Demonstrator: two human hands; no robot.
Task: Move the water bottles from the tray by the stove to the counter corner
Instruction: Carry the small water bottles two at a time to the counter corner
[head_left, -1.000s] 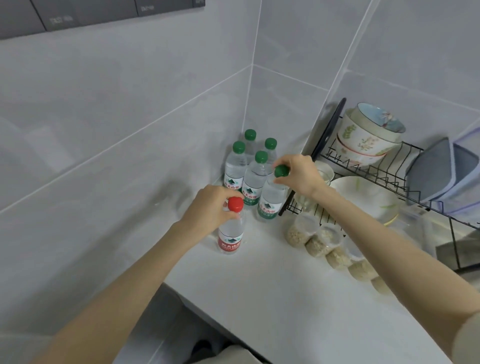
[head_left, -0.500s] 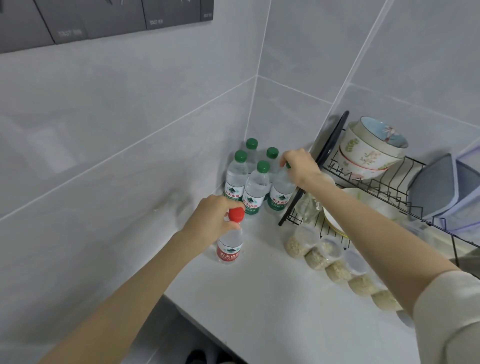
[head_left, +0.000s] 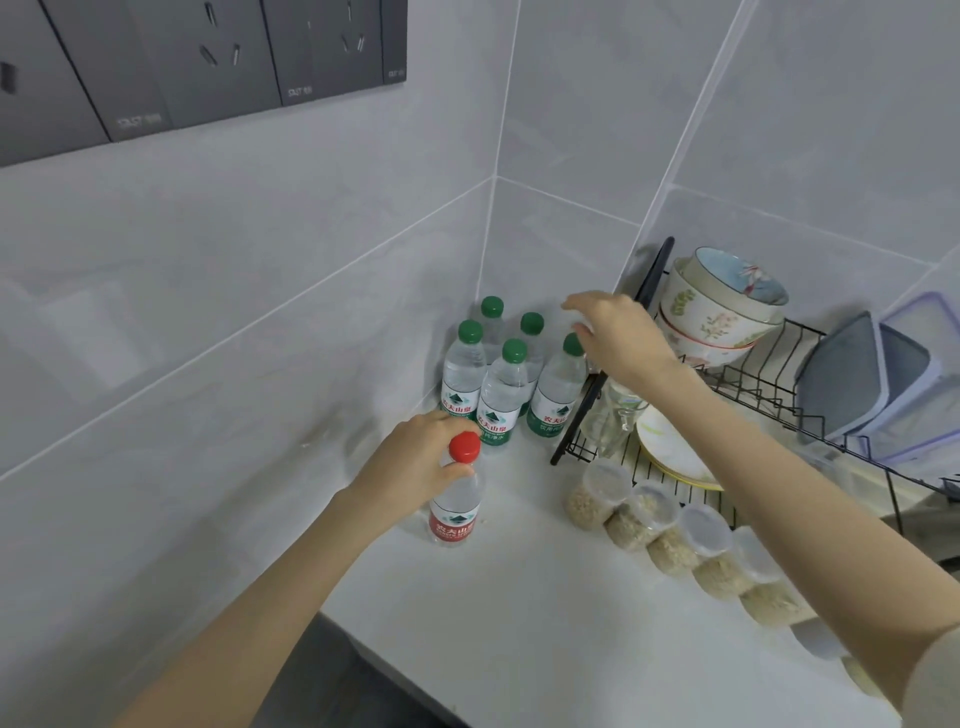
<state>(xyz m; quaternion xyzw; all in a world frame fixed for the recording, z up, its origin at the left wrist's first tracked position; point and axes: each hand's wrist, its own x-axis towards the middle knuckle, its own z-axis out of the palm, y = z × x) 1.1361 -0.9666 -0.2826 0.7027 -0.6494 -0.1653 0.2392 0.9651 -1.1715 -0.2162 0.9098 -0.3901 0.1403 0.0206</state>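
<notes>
Left hand (head_left: 415, 462) grips the red-capped bottle (head_left: 456, 512); right hand (head_left: 618, 338) hovers loosely spread. It seems clear of the green-capped bottles (head_left: 501, 395).

The red-capped bottle (head_left: 457, 499) in my left hand (head_left: 415, 462) is clear plastic, its red label lettered in white around a small dark green emblem. Behind it, five green-capped bottles (head_left: 460, 379) wear labels that are white above and green below, with red characters. The counter (head_left: 519, 597) is white, the wall tiles (head_left: 260, 270) pale grey with white grout lines, the socket panel (head_left: 197, 62) dark grey. In the black wire rack (head_left: 575, 423), a cream bowl (head_left: 706, 317) carries green and pink floral sprigs; the blue bowl (head_left: 743, 280) nested in it is light blue inside with a pink-red flower. A white plate (head_left: 670, 447) has a yellow rim. Clear tubs (head_left: 592, 499) hold beige grain.
</notes>
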